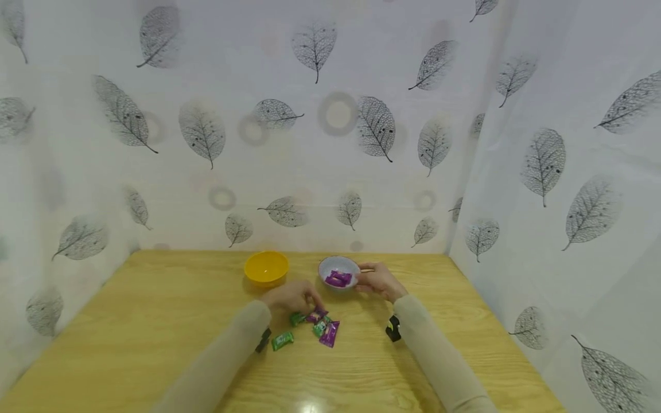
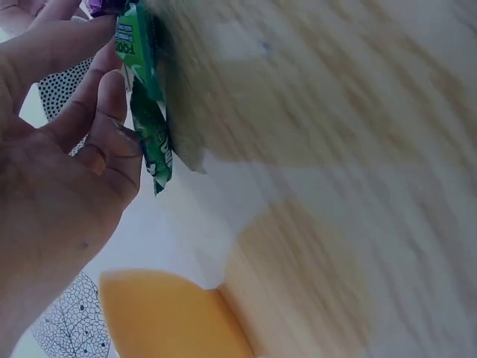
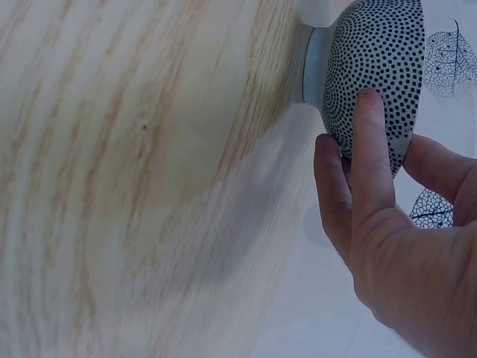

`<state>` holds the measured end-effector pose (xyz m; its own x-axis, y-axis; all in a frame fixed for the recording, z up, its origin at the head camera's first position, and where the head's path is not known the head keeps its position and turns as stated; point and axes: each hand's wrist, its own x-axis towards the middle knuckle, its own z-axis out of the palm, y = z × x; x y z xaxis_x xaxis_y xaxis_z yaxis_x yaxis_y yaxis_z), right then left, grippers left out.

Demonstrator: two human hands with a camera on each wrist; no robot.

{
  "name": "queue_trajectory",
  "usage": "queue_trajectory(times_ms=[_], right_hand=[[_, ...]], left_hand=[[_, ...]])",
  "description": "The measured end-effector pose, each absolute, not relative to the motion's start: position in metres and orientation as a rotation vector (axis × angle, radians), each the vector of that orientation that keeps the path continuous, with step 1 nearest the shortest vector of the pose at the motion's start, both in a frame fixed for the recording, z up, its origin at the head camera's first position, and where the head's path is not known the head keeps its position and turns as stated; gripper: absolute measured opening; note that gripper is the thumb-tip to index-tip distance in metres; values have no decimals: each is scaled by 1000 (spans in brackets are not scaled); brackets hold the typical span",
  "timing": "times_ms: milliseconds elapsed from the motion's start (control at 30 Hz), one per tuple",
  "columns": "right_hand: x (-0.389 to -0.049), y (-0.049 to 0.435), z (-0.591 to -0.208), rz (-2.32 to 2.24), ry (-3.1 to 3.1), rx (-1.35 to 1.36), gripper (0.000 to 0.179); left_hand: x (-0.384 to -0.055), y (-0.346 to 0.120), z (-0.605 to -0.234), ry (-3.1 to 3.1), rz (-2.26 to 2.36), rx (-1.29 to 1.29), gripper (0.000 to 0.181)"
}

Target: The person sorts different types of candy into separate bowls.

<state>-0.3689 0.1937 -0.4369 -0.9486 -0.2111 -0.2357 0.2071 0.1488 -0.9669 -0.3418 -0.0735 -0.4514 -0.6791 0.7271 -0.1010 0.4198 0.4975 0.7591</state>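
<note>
In the head view my left hand reaches down to a small pile of wrapped candies, its thumb and forefinger pinching a purple candy. Green candies lie beside those fingers in the left wrist view. Another purple candy and a green candy rest on the table nearer to me. My right hand grips the right side of a pale bowl that holds purple candies. Black dots cover the bowl's outside, where fingers press against its wall.
A yellow bowl stands left of the pale bowl, near the back edge of the wooden table. Behind the table and along its right side hangs a white curtain with a leaf print.
</note>
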Motion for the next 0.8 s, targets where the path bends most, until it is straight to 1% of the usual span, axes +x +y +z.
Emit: queue_trajectory(times_ms=[133,233,400,633,800], right_hand=[[-369,194,-437,-1864,2102,-36,50],[-369,194,-438,-1859,2099,-53,50],[-367,193,-436,-1856,2098,-47,49],[-366,194,-434,-1850,2103,-43,49],[-367,193,-435,-1843,2109,-33,49]], left_hand=[[-340,-69,-450,2307,1006,940,49],[-339,-67,-451,2286,1004,916,51],[-341,-69,-450,2289,962,924,46],[-344,-74,-449,2255,940,1029,36],[-345,-74,-449,2259,910,1025,32]])
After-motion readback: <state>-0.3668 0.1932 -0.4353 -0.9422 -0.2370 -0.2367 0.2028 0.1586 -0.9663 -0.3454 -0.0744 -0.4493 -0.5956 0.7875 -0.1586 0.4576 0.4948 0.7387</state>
